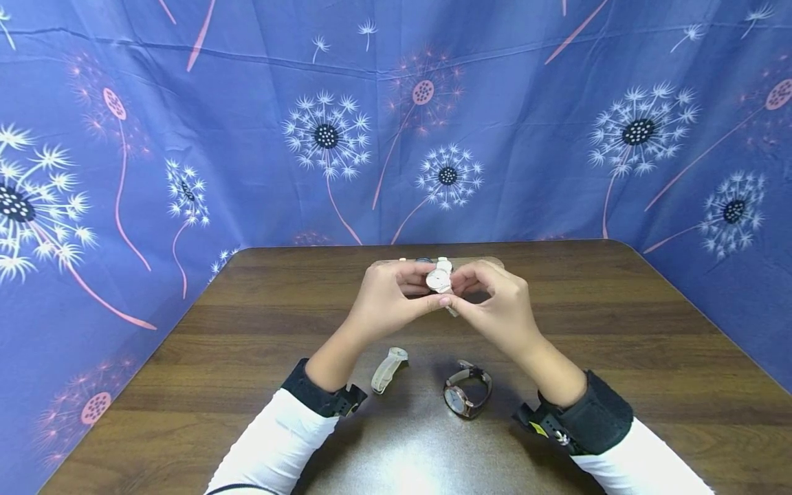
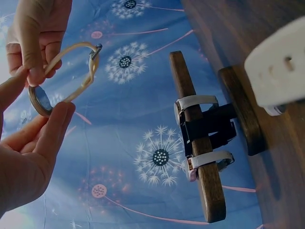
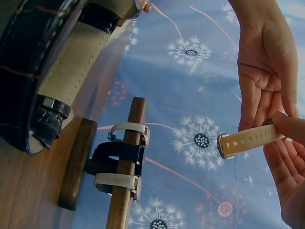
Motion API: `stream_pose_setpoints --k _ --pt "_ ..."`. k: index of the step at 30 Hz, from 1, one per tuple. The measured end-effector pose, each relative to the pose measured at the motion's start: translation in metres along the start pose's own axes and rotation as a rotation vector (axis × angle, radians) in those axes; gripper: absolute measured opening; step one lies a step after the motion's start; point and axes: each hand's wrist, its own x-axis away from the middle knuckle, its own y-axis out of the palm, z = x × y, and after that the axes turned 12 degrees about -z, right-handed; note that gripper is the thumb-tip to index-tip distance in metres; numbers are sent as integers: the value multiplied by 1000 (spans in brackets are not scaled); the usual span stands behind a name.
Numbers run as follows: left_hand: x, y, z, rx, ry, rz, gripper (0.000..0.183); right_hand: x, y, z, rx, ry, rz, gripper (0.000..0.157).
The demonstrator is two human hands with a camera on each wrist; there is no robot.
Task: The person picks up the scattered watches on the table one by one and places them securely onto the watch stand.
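Note:
My left hand [image 1: 390, 289] and right hand [image 1: 495, 299] together hold a wristwatch [image 1: 438, 279] with a pale strap and light dial, raised above the table. In the left wrist view its cream strap [image 2: 90, 78] forms a loop. My left fingers and thumb grip the case from below and the side; my right thumb and fingers pinch it on the opposite side. The right wrist view shows the strap's holed inner face [image 3: 250, 141]. Below the hands, a white-strapped watch [image 1: 388, 369] and a dark-strapped watch [image 1: 456, 400] lie on the table.
Behind the hands stands a wooden watch stand [image 2: 212, 195], mostly hidden in the head view. Its bar carries two white-strapped watches [image 2: 209, 160] and a black strap [image 2: 205, 128] between them. The wooden table [image 1: 247, 330] meets a blue dandelion-print cloth [image 1: 526, 137] at the back.

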Motion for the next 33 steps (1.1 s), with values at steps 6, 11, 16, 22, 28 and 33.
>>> stream_pose_setpoints --k 6,11,16,22,28,33 --pt "1 -3 -1 -55 14 -20 35 2 3 2 42 -78 -47 35" --pt "2 -6 -3 -183 112 2 33 2 3 2 14 -83 -62 35" --pt "1 -9 -9 -350 238 52 30 1 1 2 -122 -64 -94 36" --pt "1 -14 -10 -366 290 28 29 0 -7 5 -166 40 -192 42" --pt "2 -16 -9 -311 277 -65 27 2 -10 10 -226 125 -383 62" --pt "1 -15 -10 -299 252 -94 29 2 -10 11 -202 137 -379 54"
